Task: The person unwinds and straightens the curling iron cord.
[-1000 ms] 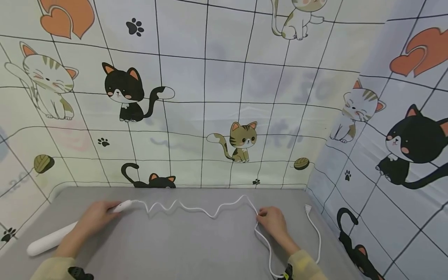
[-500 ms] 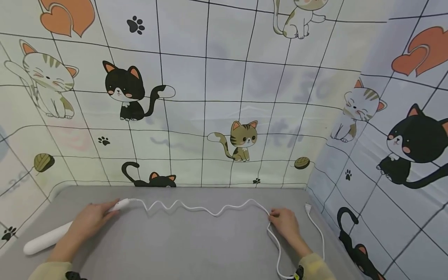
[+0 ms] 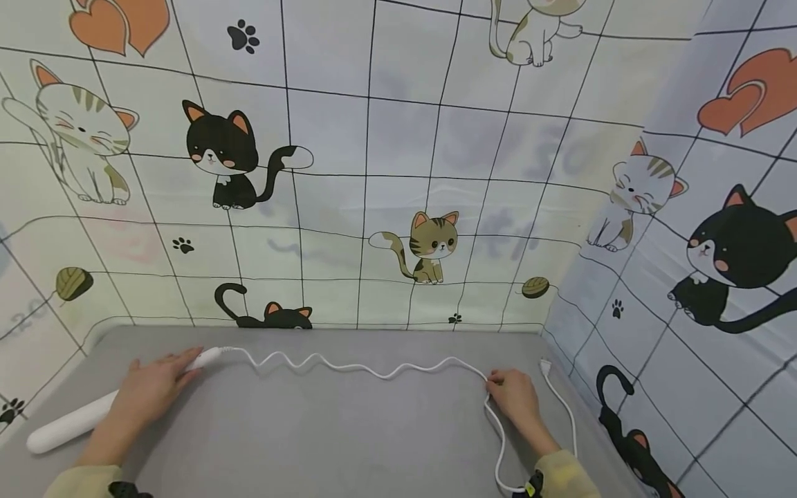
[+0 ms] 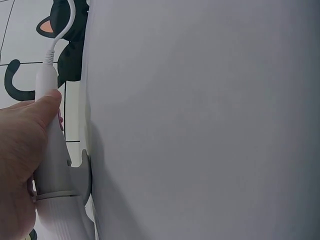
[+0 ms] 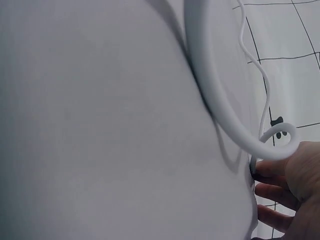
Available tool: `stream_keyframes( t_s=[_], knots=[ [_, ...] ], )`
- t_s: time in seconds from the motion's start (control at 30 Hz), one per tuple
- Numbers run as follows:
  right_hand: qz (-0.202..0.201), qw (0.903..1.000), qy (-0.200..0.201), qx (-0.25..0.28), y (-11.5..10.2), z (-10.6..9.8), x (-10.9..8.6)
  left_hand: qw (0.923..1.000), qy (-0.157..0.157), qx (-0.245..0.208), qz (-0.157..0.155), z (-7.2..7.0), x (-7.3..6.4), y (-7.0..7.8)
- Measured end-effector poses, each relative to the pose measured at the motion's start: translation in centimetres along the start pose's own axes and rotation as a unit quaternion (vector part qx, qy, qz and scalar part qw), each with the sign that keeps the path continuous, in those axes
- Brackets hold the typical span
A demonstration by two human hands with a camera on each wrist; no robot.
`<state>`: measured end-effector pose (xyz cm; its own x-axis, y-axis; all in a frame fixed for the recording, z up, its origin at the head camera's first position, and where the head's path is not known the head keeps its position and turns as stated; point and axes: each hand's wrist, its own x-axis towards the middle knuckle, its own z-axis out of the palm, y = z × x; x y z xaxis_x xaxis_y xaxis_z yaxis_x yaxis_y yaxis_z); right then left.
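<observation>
A white curling iron lies at the left of the grey table, its rounded barrel toward the near left corner. My left hand grips its handle, with the thumb along it in the left wrist view. A grey lever sticks out from the handle below the thumb. From the handle's end a white cord runs wavy across the table to the right. There my right hand pinches the cord between thumb and fingertips. Beyond the pinch the cord loops back toward the right wrist.
The cord's plug end lies to the right of my right hand, near the far right corner. The grey table meets a cloth wall with printed cats at the back and right side.
My right hand has moved right with the cord, whose waves are now flatter and longer. My left hand and the curling iron have shifted slightly left.
</observation>
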<state>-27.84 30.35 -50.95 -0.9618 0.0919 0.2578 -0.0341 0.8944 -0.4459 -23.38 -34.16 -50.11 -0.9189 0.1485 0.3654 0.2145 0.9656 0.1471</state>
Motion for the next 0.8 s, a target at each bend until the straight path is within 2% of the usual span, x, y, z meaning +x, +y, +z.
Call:
stream_keyframes(
  t_s=[0.3, 0.57, 0.8],
  knots=[
    [-0.025, 0.9996, 0.013, 0.004, 1.0, -0.2, 0.3, 0.9997, -0.007, -0.021, -0.006, 0.1, 0.0, 0.2],
    [-0.053, 0.9980, 0.003, 0.033, 1.2, -0.4, 0.8, 0.9997, 0.016, -0.018, 0.005, 0.0, -0.3, 0.0],
    [-0.066, 0.9973, -0.001, 0.032, 0.8, -1.2, 0.2, 0.9993, 0.024, -0.025, 0.015, -0.1, -0.2, 0.1]
  ],
)
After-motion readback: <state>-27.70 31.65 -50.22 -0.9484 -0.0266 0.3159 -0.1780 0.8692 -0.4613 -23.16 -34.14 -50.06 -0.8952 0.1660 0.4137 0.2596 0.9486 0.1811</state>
